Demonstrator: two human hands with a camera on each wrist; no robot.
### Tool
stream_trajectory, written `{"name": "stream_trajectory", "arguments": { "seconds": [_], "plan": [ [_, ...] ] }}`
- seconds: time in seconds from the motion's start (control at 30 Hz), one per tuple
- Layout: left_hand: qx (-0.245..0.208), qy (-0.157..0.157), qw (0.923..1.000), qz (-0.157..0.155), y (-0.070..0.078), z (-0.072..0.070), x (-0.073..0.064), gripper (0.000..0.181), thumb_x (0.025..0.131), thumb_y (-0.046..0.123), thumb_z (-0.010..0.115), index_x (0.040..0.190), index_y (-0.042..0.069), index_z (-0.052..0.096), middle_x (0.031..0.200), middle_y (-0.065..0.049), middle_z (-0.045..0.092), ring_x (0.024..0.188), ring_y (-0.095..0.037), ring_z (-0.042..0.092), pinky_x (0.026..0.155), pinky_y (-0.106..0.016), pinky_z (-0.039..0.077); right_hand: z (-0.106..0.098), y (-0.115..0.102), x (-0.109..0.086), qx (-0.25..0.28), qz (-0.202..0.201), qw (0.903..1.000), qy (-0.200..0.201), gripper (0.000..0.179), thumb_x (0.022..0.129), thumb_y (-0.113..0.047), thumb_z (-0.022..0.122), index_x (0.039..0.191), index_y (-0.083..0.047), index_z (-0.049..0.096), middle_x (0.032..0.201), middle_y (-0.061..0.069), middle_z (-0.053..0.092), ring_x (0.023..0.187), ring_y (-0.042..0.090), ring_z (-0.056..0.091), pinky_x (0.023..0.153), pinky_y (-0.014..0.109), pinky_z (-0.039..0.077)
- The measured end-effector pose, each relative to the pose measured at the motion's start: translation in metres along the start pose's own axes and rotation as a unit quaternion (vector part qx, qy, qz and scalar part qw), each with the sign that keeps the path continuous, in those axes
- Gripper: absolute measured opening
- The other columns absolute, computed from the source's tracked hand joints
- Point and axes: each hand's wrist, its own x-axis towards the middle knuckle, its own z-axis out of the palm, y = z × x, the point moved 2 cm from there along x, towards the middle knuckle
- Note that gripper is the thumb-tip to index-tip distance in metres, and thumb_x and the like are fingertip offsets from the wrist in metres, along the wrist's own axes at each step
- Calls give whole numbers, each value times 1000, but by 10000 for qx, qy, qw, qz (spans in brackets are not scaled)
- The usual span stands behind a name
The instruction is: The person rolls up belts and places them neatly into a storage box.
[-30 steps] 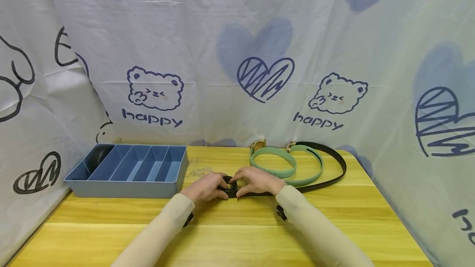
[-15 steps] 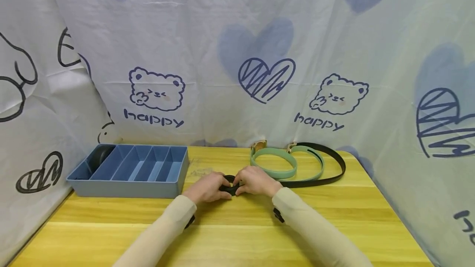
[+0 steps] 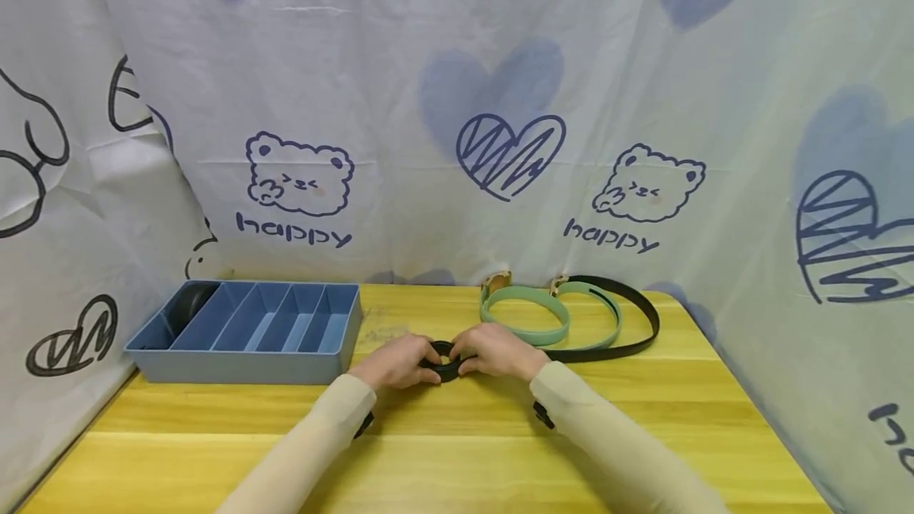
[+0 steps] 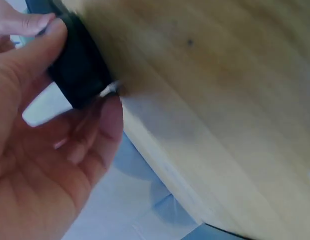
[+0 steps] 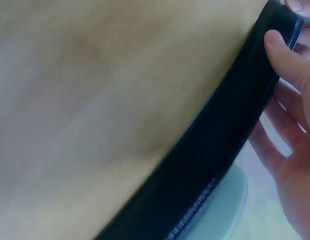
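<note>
A black belt [image 3: 605, 354] lies partly rolled on the table. Its rolled end [image 3: 447, 373] sits between my two hands in the head view, and the loose length curves off to the right and back. My left hand [image 3: 396, 362] grips the roll from the left, thumb and fingers on the black strap [image 4: 79, 65] in the left wrist view. From the right, my right hand [image 3: 497, 351] holds the other side of the roll. Its thumb lies on the strap [image 5: 210, 130] in the right wrist view, fingers behind.
Beyond my right hand lies a green belt [image 3: 531, 335] in loose loops with a gold buckle [image 3: 497, 284]. A blue divided tray [image 3: 243, 366] stands at the left, a black rolled item [image 3: 189, 304] in its leftmost compartment. A printed cloth [image 3: 428, 220] hangs behind the table.
The rolled end looks wider, with a more open middle. The belt's loose curve has drawn slightly left, and its stretch in front of my right hand no longer shows. Both hands stay on the roll.
</note>
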Motion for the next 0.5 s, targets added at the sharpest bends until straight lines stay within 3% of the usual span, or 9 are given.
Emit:
{"name": "stream_trajectory", "arguments": {
  "seconds": [0.1, 0.23, 0.37, 0.5],
  "plan": [
    [186, 286, 9994, -46, 3, 3, -2, 19, 89, 29, 73, 102, 16, 77, 106, -4, 70, 97, -23, 65, 88, -40, 53, 2, -6, 2, -209, 39, 9993, 299, 23, 86, -34, 74, 105, -21, 77, 102, -6, 74, 88, 9, 69, 78, 27, 54],
    [294, 550, 9978, -224, 9, 5, -1, 18, 87, 34, 74, 95, 18, 78, 99, -1, 73, 98, -22, 65, 87, -39, 54, 1, -12, 2, -341, 118, 9987, 357, 24, 85, -38, 75, 103, -22, 77, 96, -8, 75, 81, 9, 68, 72, 26, 53],
    [179, 276, 9992, -208, 13, 1, 2, 12, 86, 27, 76, 86, 15, 78, 88, 0, 72, 87, -18, 65, 81, -35, 54, 0, -10, 0, -162, 225, 9995, -135, 32, 88, -40, 72, 114, -21, 73, 112, -3, 71, 96, 12, 67, 82, 30, 54],
    [81, -121, 9999, -50, 11, -3, 4, 11, 86, 22, 75, 90, 12, 79, 95, -2, 74, 98, -22, 66, 86, -35, 54, 1, -4, -2, -8, 242, 9983, -532, 39, 90, -38, 70, 124, -21, 68, 135, 2, 61, 118, 17, 61, 97, 35, 51]
  ]
}}
